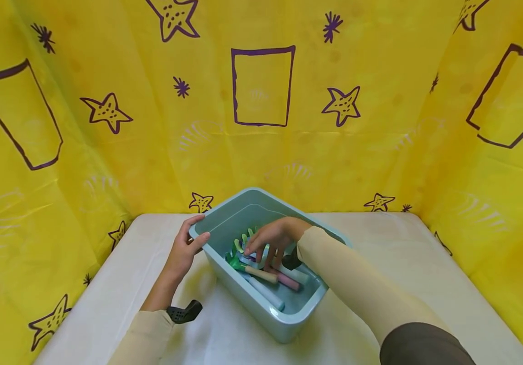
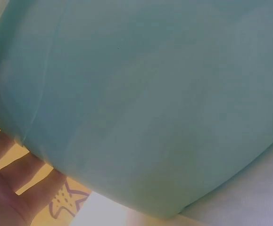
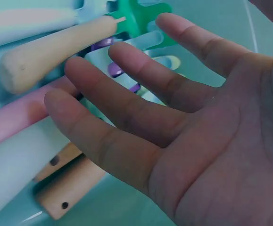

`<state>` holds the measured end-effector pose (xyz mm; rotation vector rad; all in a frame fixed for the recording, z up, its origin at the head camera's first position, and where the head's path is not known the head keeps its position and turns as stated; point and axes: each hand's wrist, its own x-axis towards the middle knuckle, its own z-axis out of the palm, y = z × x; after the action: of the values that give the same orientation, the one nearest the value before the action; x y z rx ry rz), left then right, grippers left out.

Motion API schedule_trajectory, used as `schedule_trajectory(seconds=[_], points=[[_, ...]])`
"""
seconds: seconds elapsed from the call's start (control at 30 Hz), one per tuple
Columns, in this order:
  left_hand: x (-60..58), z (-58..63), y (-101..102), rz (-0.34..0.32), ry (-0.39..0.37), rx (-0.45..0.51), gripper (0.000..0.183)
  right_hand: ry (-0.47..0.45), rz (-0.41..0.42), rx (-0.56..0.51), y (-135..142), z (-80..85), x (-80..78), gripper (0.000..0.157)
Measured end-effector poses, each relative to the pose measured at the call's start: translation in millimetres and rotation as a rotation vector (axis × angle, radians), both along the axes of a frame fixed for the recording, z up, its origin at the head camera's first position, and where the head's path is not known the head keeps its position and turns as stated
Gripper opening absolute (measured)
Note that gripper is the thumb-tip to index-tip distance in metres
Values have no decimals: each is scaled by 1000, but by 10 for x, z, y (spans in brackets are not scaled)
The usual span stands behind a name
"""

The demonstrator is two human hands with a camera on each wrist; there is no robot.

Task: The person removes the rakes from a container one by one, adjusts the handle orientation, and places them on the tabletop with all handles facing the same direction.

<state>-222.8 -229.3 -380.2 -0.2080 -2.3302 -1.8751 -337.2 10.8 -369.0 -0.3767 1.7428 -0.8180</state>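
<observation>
A blue-green plastic tub (image 1: pixel 252 299) stands at an angle on the white surface. At its left corner my left hand (image 1: pixel 187 248) grips the rim; in the left wrist view the fingers (image 2: pixel 28 174) lie against the tub wall. Inside the tub, my right hand (image 1: pixel 276 238) hovers over a heap of handled tools, its fingers (image 3: pixel 127 108) spread and loosely bent, holding nothing visible. Below lie a beige handle (image 3: pixel 56 54) with a green head (image 3: pixel 143 19), a pink handle (image 3: pixel 18 115), a light blue handle (image 1: pixel 266 294) and a pale green handle (image 3: pixel 28 150). Fingers partly hide the heads.
Two wooden handles with holes (image 3: pixel 75 188) lie deeper in the tub. Yellow cloth walls (image 1: pixel 261 152) with purple starfish drawings close in the back and both sides. White surface (image 1: pixel 120 284) extends around the tub.
</observation>
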Motion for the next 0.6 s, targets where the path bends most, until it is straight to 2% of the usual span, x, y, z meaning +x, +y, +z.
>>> schedule_trajectory(seconds=[0.3,0.6], points=[[9,22,15,-5,10,6,53,-40,16,110,-11,-64,45,39],[-183,-270,-104,6,3,14,54,-9,44,200,-26,-115,123,42]])
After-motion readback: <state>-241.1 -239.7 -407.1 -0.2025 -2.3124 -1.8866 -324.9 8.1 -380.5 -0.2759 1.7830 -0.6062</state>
